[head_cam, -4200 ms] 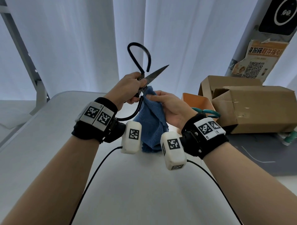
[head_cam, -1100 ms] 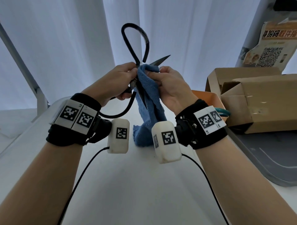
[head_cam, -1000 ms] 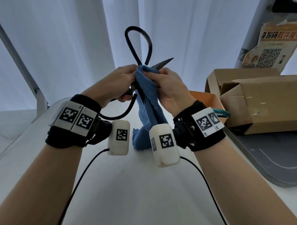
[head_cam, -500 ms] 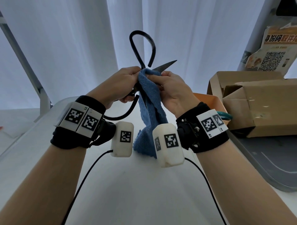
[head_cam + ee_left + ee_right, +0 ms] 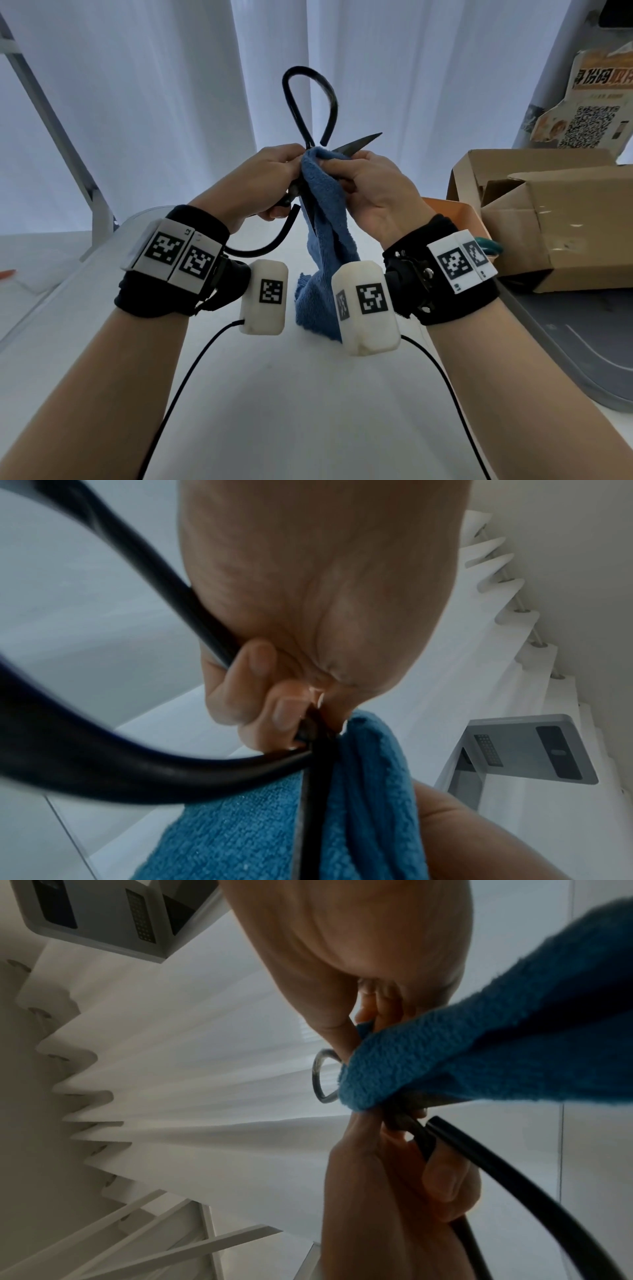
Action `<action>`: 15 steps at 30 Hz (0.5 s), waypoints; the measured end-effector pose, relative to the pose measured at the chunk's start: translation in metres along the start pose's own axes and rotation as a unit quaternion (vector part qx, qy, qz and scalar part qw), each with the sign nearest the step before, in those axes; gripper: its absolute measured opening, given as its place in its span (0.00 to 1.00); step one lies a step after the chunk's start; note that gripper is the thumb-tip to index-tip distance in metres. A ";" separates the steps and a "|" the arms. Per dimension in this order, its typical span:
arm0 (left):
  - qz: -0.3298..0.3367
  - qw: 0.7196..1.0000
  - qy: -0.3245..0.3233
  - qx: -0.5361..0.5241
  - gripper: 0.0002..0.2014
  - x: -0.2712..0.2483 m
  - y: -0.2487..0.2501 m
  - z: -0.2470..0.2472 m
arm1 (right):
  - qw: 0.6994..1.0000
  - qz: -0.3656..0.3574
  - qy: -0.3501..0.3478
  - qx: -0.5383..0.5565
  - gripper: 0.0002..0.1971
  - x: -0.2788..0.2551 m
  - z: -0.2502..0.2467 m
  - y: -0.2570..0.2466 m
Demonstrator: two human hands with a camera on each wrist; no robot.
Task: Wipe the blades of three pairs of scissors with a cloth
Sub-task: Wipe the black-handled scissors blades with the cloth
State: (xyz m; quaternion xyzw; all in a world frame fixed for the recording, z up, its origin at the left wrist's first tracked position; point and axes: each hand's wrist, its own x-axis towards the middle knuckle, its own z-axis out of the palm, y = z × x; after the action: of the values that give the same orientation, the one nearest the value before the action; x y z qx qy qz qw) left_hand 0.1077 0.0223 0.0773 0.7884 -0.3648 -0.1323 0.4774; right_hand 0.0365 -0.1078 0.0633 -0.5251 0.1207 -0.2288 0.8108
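Observation:
Large black scissors [image 5: 310, 113] with wide loop handles are held up in front of me, blades spread. My left hand [image 5: 263, 181] grips them near the pivot [image 5: 310, 731]. My right hand [image 5: 370, 185] pinches a blue cloth [image 5: 325, 240] around one blade close to the pivot; that blade's tip [image 5: 366, 140] pokes out to the right. The other blade [image 5: 311, 804] points down along the hanging cloth [image 5: 369, 804]. In the right wrist view the cloth [image 5: 479, 1056] wraps the metal beside the black handle [image 5: 514, 1191].
A white table [image 5: 274, 411] lies below my arms. At the right stand an open cardboard box [image 5: 548, 222], an orange bin [image 5: 448, 212] with a teal scissor handle [image 5: 489, 245] showing, and a grey tray [image 5: 565, 342]. White curtains hang behind.
Over the last second both hands and the scissors have stayed almost in place. Compared with four seconds ago, the cloth has moved up onto the blade near the pivot.

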 end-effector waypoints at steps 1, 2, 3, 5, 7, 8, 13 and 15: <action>-0.002 1.000 0.005 0.002 0.13 0.000 0.000 -0.001 | 1.000 0.003 0.005 0.006 0.18 0.002 -0.001 0.000; -0.004 1.000 0.010 0.007 0.14 0.001 -0.001 -0.002 | 1.000 0.007 0.008 0.008 0.19 0.003 -0.001 0.001; -0.007 1.000 0.013 0.012 0.14 0.001 -0.002 -0.004 | 1.000 0.009 0.010 0.009 0.20 0.004 -0.002 0.001; -0.008 1.000 0.015 0.016 0.13 0.001 -0.004 -0.006 | 1.000 0.010 0.013 0.012 0.19 0.005 -0.003 0.000; -0.007 1.000 0.016 0.015 0.11 0.001 -0.004 -0.008 | 1.000 0.009 0.013 0.019 0.20 0.006 -0.004 -0.001; -0.006 1.000 0.018 0.016 0.11 0.001 -0.004 -0.008 | 1.000 0.009 0.011 0.023 0.21 0.006 -0.004 -0.001; -0.007 1.000 0.019 0.022 0.14 0.001 -0.002 -0.007 | 1.000 0.006 -0.003 0.025 0.21 0.004 -0.005 -0.003; -0.007 0.999 0.019 0.024 0.14 0.001 -0.002 -0.007 | 0.999 0.010 -0.007 0.031 0.19 0.004 -0.005 -0.005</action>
State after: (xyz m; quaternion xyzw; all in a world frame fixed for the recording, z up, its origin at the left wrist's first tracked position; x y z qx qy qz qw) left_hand 0.1128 0.0270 0.0794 0.8045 -0.3536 -0.1114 0.4640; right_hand 0.0368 -0.1158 0.0654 -0.5004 0.1133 -0.2209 0.8294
